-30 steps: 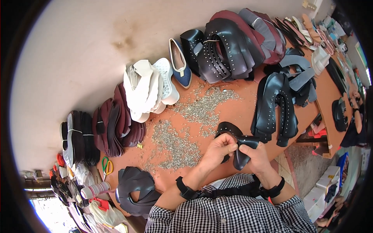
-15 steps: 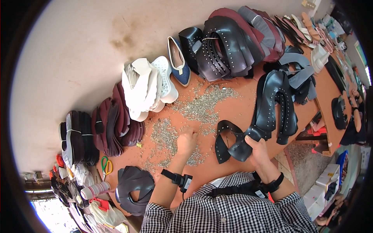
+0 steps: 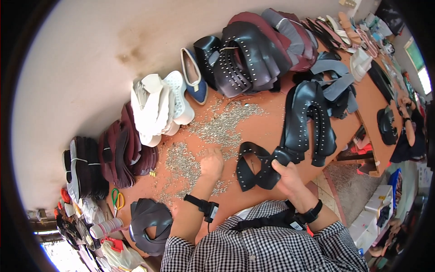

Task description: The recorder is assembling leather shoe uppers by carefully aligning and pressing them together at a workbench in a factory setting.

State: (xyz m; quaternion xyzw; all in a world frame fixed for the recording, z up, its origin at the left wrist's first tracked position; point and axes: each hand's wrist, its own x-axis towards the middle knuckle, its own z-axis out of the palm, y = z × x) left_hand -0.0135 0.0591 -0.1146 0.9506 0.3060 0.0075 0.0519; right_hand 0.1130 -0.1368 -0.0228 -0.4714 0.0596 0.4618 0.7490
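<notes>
- Left hand (image 3: 211, 163): placed palm down on the orange-brown worktable (image 3: 267, 131), fingers curled into the loose scatter of small silver metal studs (image 3: 199, 154). Fingertips touch the studs; whether one is pinched between them cannot be told.
- Right hand (image 3: 286, 177): closed on the black perforated leather shoe upper (image 3: 256, 165), thumb on top at the upper's right end.
- The black perforated upper lies flat on the table just in front of the person, between the two hands, its left end near the stud scatter.
- A stack of matching black perforated uppers (image 3: 310, 120) lies just beyond the right hand, touching the held piece at its far end.
- A second, denser patch of studs (image 3: 226, 122) spreads further back toward the wall.
- Along the wall, left to right: black straps bundled upright (image 3: 81, 167), dark maroon leather pieces (image 3: 124, 152), white perforated uppers (image 3: 156, 106), a navy flat shoe with a pale lining (image 3: 194, 75), and a large heap of black and maroon studded uppers (image 3: 253, 50).
- Green-and-yellow-handled scissors (image 3: 117, 199) lie near the table's left end.
- A folded pile of dark grey leather pieces (image 3: 149, 222) sits at the near edge, beside the left forearm.
- Both wrists carry black strapped bands.
</notes>
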